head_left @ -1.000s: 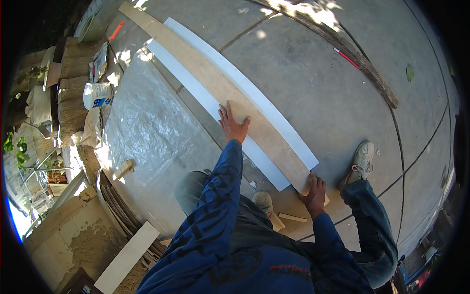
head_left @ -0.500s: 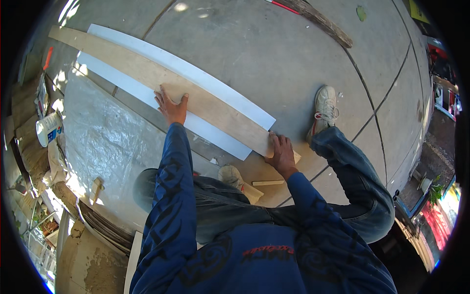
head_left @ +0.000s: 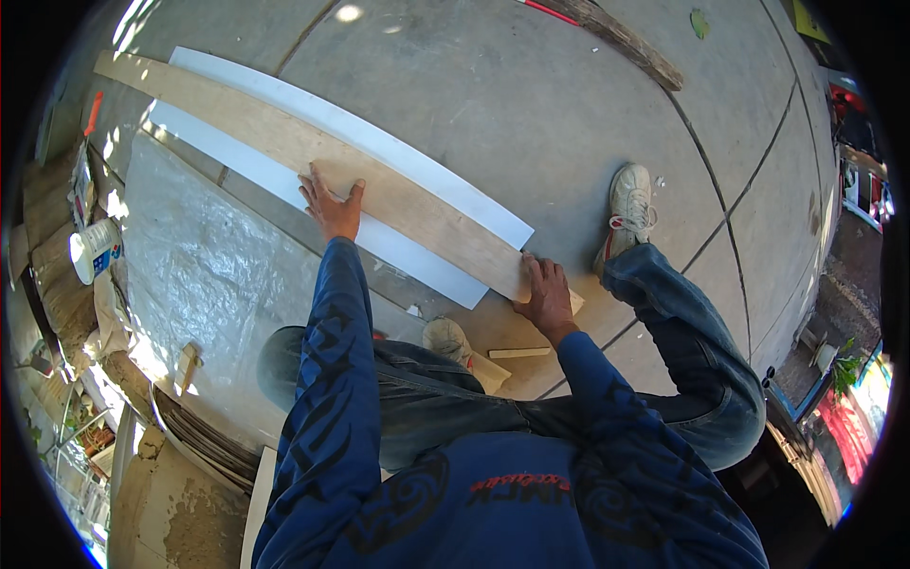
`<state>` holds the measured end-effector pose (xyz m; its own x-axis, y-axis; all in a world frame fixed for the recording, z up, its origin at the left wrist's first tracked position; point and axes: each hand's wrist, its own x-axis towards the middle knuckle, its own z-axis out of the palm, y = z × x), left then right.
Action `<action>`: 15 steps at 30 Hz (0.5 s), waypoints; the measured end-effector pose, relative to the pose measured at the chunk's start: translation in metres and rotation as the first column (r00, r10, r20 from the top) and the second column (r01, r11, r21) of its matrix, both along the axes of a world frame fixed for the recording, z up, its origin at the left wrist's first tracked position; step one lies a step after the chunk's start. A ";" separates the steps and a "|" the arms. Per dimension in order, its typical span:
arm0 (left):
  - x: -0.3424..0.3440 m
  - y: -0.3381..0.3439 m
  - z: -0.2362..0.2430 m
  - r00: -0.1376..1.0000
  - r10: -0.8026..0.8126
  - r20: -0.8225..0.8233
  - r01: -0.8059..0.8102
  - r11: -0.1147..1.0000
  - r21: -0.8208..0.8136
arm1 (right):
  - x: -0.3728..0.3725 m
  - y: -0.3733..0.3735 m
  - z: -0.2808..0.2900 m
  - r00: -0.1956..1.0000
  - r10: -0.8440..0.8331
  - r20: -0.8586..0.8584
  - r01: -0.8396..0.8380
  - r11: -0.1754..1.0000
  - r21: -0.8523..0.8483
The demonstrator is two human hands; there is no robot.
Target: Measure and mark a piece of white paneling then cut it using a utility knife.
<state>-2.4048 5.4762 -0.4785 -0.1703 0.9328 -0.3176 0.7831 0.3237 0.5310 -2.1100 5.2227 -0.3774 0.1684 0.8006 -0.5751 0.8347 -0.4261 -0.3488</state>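
A long, thin light-brown wooden board (head_left: 417, 204) lies lengthwise on top of a wider white panel (head_left: 431, 270) on the floor, both slanting from far left to near right. My left hand (head_left: 334, 207) is open, its fingers spread flat on the board's near edge around mid-length. At the board's near right end, which sticks out past the panel, my right hand (head_left: 547, 299) is closed across its width, thumb at the near side and fingers towards the far edge. The underside of that grip is hidden.
Clear plastic sheeting (head_left: 204, 228) covers the floor at left, near a white tub (head_left: 95, 251). A short wooden strip (head_left: 518, 353) lies below my right hand. My shoe (head_left: 629, 204) stands to the right. A weathered timber (head_left: 630, 43) lies at the back.
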 end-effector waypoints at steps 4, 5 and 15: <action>-0.015 0.003 0.005 1.000 0.018 -0.004 -0.017 0.998 0.053 | -0.009 0.004 0.000 1.000 0.016 0.008 -0.016 1.000 0.015; -0.012 0.002 0.004 1.000 0.020 -0.002 -0.020 0.999 0.029 | -0.011 0.006 -0.001 1.000 0.013 0.010 -0.013 1.000 0.018; 0.006 -0.003 0.020 0.997 0.061 0.056 -0.061 0.998 -0.008 | -0.008 0.000 -0.003 1.000 0.007 0.025 -0.008 0.999 0.033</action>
<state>-2.3983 5.4728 -0.4583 -0.2084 0.9193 -0.3339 0.7308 0.3732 0.5715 -2.1185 5.2224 -0.3808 0.1763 0.8206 -0.5437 0.8462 -0.4085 -0.3422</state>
